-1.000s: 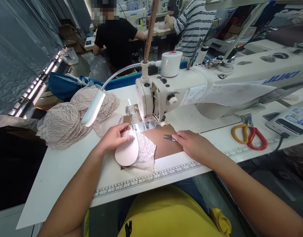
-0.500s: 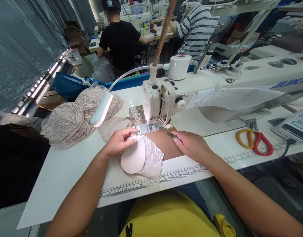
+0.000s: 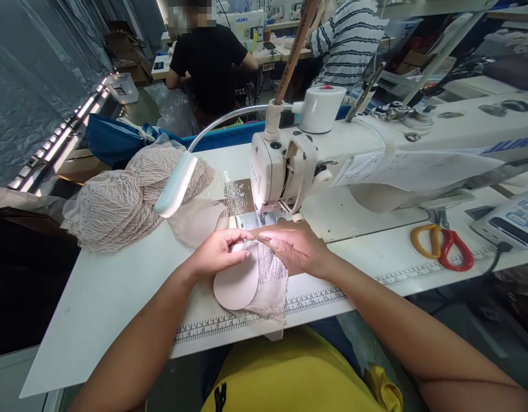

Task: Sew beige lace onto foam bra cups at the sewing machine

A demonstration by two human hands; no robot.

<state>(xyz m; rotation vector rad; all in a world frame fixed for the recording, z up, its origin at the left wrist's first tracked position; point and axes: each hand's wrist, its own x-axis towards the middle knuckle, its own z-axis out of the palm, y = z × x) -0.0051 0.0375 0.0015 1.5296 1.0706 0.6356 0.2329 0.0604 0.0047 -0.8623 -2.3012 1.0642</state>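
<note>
Lace cup point(image 3: 252, 279), centre frame, lower edge loose, seemingly unfinished
Left hand point(image 3: 219, 252) pinches its top; right hand point(image 3: 300, 249) grips likely snips point(image 3: 264, 237).

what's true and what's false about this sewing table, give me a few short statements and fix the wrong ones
1. The left hand grips a pale round pad. True.
2. The scissors lie to the left of both hands. False: they lie to the right of both.
3. A pile of lace pieces sits to the left of the sewing machine. True.
4. The right hand is touching the lamp. False: its fingertips are close to the left hand's, near the top of the pad.
5. Ruler markings run along the near edge of the table. True.
</note>
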